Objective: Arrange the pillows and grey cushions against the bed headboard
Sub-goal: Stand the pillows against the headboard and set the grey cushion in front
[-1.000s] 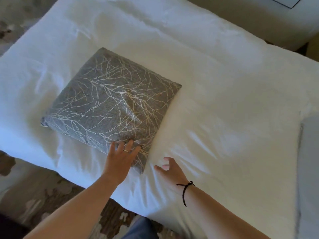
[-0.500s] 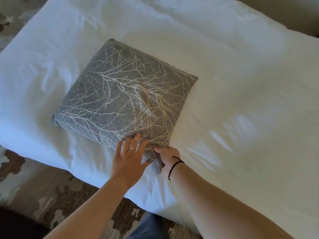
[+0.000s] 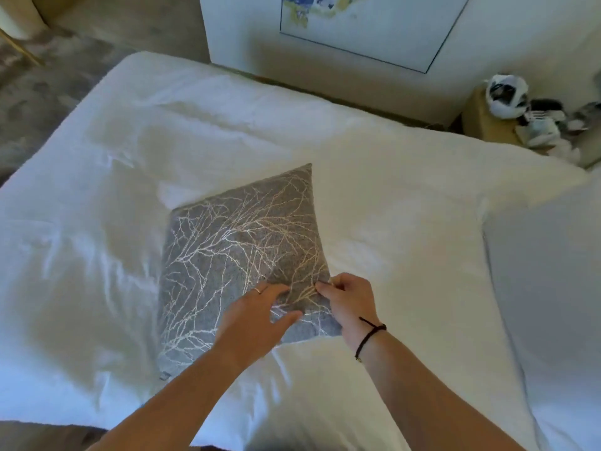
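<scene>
A grey cushion [image 3: 234, 255] with a pale branch pattern lies in the middle of the white bed [image 3: 130, 141], turned so one corner points away from me. My left hand [image 3: 257, 317] grips the cushion's near part, fingers on top and thumb below a fold. Beside it, my right hand [image 3: 349, 299] pinches the cushion's right edge near the corner. A white pillow [image 3: 546, 288] lies at the right side of the bed, apart from the cushion.
Beyond the bed's far edge a framed picture [image 3: 367, 24] hangs on a white wall. A low stand [image 3: 487, 122] with cluttered items is at the top right. Grey patterned carpet [image 3: 48, 86] lies to the left.
Both hands have closed on the cushion and turned it; it now sits farther in on the bed with its near corner pulled up. My view has swung up toward the far wall.
</scene>
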A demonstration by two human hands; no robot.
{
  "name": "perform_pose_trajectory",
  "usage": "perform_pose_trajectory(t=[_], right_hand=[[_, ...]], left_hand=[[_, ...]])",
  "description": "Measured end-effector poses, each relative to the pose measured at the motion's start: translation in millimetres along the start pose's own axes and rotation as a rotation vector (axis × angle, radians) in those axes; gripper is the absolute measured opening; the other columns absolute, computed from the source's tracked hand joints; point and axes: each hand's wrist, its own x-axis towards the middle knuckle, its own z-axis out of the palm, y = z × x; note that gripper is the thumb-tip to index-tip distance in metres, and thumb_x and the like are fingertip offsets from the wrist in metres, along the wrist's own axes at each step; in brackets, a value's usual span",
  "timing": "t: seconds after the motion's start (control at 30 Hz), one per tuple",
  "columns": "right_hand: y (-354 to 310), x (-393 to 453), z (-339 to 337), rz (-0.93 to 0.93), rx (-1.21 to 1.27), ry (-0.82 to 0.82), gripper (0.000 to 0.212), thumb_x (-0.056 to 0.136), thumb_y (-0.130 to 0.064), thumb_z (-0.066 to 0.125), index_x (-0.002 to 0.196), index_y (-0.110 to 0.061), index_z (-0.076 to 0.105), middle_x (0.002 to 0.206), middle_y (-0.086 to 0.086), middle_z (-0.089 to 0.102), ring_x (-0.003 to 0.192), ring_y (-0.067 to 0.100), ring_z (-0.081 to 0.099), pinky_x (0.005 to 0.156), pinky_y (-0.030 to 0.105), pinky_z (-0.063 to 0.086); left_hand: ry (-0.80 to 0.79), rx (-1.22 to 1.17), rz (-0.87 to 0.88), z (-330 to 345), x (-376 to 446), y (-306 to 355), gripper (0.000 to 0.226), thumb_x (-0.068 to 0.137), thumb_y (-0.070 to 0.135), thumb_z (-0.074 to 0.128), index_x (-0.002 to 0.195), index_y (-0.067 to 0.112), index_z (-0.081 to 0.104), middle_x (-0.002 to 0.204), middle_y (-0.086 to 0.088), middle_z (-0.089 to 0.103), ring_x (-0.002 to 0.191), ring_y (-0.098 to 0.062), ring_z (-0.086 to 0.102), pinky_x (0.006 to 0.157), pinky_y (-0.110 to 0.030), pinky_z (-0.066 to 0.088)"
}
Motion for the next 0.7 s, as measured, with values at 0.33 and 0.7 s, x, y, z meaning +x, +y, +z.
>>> perform_pose_trajectory(t=[0.33,0.7], right_hand=[[-81.2,-119.0,-252.3,-0.437,-0.664,-0.067,0.033,0.080,-0.019,0.078,0.064,-0.012,0.049,0.061,-0.006,0.046,0.057,0.005,0.040,0.058,0.019,0.036],[30.6,-155.0,-323.5,-0.118,-0.799,0.174,0.045,0.073,-0.053,0.072,0.091,-0.024,0.043,0.085,-0.006,0.054,0.068,0.012,0.046,0.060,0.030,0.042]], left_hand=[[0.047,0.039,0.686,-28.0,35.6,188.9,0.073,0.062,0.077,0.066,0.123,0.041,0.050,0.142,0.012,0.042,0.126,-0.010,0.044,0.100,-0.031,0.048],[-0.188,0.679,0.940,55.9,30.8,296.3,0.065,0.077,0.043,0.069,0.137,0.035,0.042,0.133,0.004,0.054,0.129,-0.024,0.042,0.114,-0.056,0.015]])
